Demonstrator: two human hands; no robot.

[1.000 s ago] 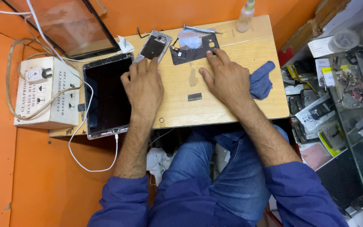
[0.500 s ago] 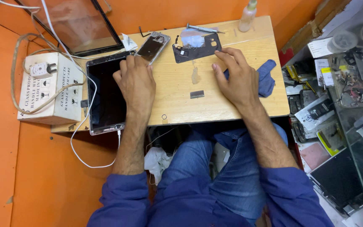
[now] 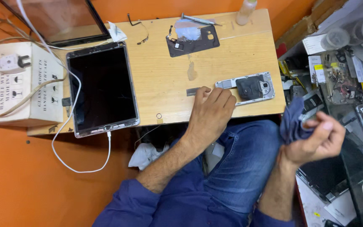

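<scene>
Our left hand rests, fingers bent, on the table's front edge, touching the opened phone. Our right hand grips a blue cloth; wiping seems next.

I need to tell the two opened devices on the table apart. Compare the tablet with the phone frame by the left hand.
The tablet is much larger than the phone frame. The tablet lies lengthwise away from the person; the phone frame lies crosswise. The tablet shows a dark glass screen and has a white cable plugged in; the phone frame shows its bare innards, and the left hand rests against it. Both lie flat on the wooden table.
</scene>
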